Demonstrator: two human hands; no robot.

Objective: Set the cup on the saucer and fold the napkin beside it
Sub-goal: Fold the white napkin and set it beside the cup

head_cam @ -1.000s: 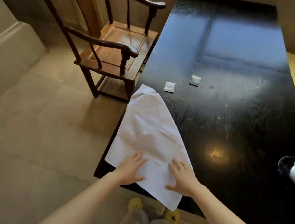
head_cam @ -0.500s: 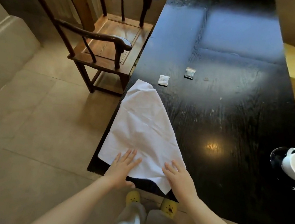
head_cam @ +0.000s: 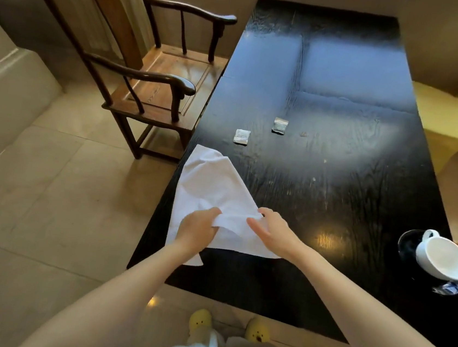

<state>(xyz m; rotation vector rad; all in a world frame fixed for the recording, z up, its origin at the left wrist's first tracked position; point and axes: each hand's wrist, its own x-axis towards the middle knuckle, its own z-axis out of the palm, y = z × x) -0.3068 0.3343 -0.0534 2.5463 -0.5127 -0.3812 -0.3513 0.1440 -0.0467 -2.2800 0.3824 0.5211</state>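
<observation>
A white napkin (head_cam: 209,182) lies on the near left part of the black table (head_cam: 335,185), partly over its left edge. My left hand (head_cam: 197,231) pinches the napkin's near edge, lifted into a fold. My right hand (head_cam: 272,231) holds the same raised edge from the right. A white cup (head_cam: 441,256) sits tilted on a dark saucer (head_cam: 406,243) at the table's right edge, far from both hands.
Two small sachets (head_cam: 241,136) (head_cam: 279,125) lie on the table beyond the napkin. A wooden armchair (head_cam: 158,79) stands at the table's left side. A small glass object (head_cam: 448,288) lies near the cup. Tiled floor is to the left.
Both hands lay flat on the napkin's near end before; now they have gripped its near edge and lifted it toward the far side. The near corner no longer hangs off the table front.
</observation>
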